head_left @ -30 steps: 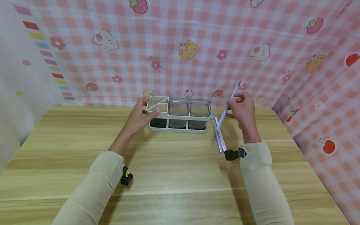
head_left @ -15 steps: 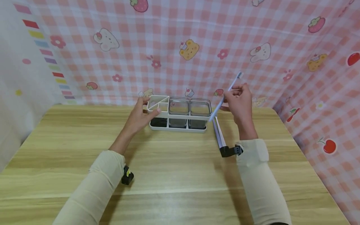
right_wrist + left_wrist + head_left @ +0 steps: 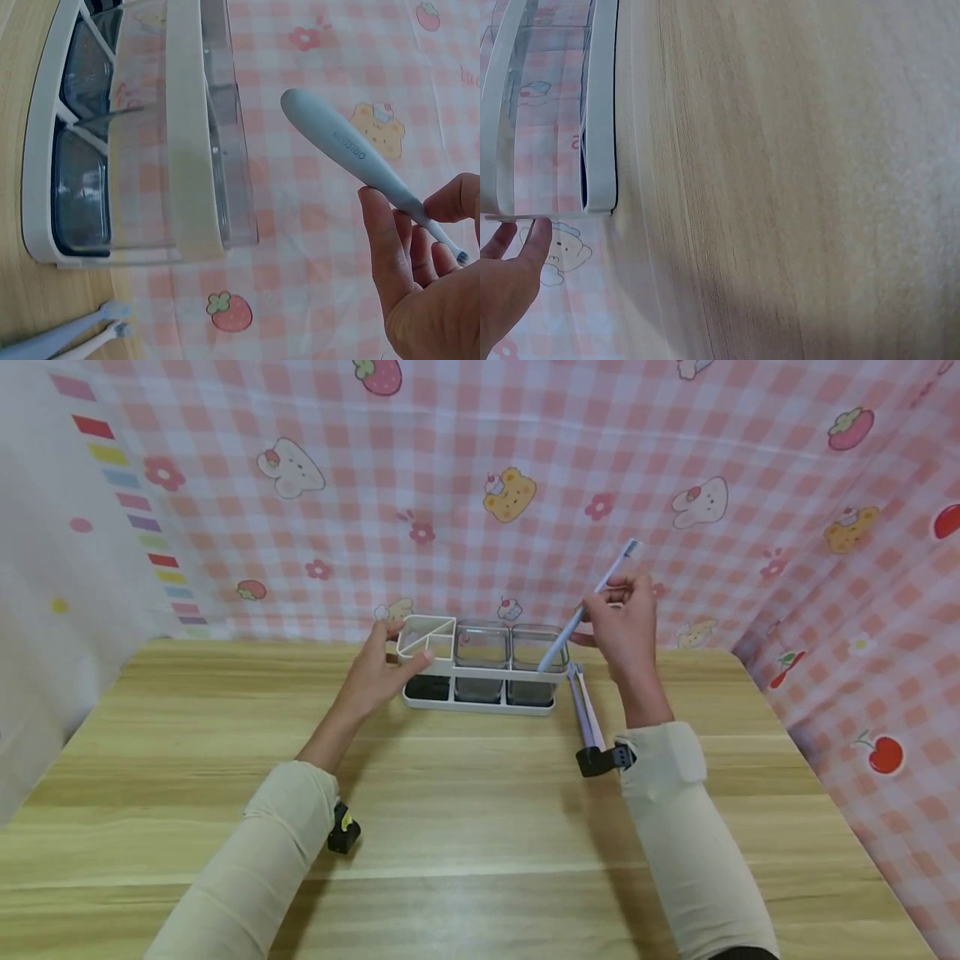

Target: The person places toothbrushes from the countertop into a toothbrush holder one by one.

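at one rack (image 3: pixel 487 672) — two hands (image 3: pixel 628 631), one held toothbrush (image 3: pixel 562 641), two lying

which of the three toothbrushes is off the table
The pale blue toothbrush pinched in the right hand, bristle end up; the other two toothbrushes lie on the table beside the holder.

**Fabric-screened corner, room type unclear**

Printed cloth (image 3: pixel 450 443), mostly pink-and-white check with cartoon bears (image 3: pixel 510 497) and strawberries (image 3: pixel 851 430), hangs on 3 sides of a wood-grain tabletop (image 3: pixel 450 835). A toothbrush holder (image 3: pixel 487 671) and toothbrushes (image 3: pixel 557 649) look domestic, but whether this is a home cannot be told.
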